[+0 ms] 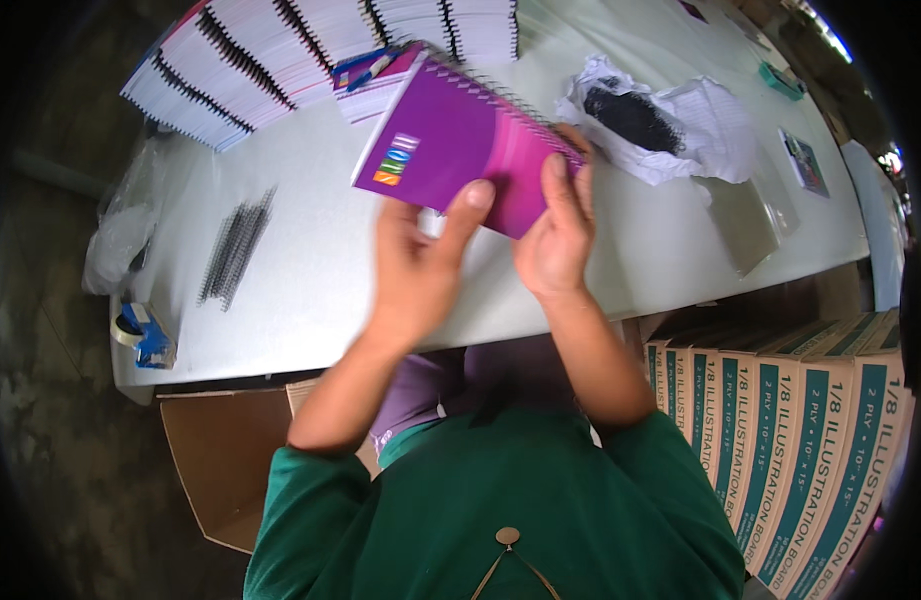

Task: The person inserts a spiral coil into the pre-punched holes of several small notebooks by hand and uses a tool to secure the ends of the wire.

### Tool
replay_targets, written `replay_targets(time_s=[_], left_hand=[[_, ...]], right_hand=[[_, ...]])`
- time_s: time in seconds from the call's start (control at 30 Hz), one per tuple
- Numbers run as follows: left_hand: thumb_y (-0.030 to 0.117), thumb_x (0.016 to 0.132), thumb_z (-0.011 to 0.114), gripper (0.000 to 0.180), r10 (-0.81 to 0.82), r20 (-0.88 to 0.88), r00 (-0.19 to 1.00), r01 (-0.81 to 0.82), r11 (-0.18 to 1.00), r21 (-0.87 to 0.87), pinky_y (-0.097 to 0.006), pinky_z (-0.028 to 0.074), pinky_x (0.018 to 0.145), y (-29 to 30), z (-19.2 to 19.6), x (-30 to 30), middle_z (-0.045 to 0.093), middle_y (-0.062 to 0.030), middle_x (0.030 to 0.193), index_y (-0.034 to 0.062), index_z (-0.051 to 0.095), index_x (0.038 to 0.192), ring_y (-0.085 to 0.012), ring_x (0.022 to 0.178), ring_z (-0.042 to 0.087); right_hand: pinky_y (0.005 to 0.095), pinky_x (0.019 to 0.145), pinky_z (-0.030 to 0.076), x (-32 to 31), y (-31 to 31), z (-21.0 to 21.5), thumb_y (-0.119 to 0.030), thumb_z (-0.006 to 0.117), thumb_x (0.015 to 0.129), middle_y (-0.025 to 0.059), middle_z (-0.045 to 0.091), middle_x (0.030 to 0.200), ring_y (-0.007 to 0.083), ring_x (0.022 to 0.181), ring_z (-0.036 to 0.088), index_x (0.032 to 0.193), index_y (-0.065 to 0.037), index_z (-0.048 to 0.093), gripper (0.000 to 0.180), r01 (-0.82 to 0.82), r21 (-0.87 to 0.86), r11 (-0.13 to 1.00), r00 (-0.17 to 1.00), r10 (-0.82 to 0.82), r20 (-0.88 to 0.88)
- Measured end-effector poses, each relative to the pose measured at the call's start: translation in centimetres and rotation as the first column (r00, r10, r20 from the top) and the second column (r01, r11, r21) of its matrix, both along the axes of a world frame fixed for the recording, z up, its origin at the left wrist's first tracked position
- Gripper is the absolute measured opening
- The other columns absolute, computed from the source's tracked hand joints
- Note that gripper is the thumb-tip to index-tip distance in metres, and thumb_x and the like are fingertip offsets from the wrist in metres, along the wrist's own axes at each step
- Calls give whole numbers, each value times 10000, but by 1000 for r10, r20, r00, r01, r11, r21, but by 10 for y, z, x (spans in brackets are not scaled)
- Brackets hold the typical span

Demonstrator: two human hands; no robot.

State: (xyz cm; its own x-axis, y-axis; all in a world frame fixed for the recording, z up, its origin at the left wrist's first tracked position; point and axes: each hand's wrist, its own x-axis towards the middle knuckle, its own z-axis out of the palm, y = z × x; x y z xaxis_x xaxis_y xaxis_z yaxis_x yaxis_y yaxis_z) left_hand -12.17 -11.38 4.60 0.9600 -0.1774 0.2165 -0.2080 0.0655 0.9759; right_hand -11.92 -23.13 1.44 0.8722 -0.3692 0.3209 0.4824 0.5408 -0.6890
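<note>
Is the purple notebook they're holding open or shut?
Shut. The purple notebook shows only its cover, flat, with both hands gripping its lower edge.

A dark green long-sleeved top is worn, sleeves pushed up above bare forearms; a small round button is seen at the chest.

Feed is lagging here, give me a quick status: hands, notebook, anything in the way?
Left hand and right hand both grip purple spiral notebook, held above white table. Loose black coils lie left, clear of hands.
</note>
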Motion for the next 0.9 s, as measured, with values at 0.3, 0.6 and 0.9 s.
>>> replay_targets(time_s=[0.3,0.6,0.9], left_hand=[[259,811,669,366,41,764,644,-576,683,449,-418,401,915,-47,-71,42,578,-163,1113,54,596,1106,-310,1073,521],[244,895,596,262,534,170,828,-560,807,189,-285,446,670,-39,-96,57,552,-96,891,-11,552,855,-164,751,524],[190,894,527,211,578,376,724,-661,738,138,-334,458,732,-2,-75,116,597,-126,963,1,572,974,-238,858,572]], right_hand=[[338,868,414,43,-41,-79,-322,406,970,143,563,1054,248,987,538,1056,33,572,401,492,-431,756,794,-593,-133],[335,783,435,45,-35,-85,-232,593,883,102,541,928,219,864,538,982,-12,591,241,577,-583,573,653,-751,-92],[374,860,391,47,-34,-93,-293,553,900,145,521,1054,255,942,497,1152,0,477,394,543,-582,606,640,-747,-180]])
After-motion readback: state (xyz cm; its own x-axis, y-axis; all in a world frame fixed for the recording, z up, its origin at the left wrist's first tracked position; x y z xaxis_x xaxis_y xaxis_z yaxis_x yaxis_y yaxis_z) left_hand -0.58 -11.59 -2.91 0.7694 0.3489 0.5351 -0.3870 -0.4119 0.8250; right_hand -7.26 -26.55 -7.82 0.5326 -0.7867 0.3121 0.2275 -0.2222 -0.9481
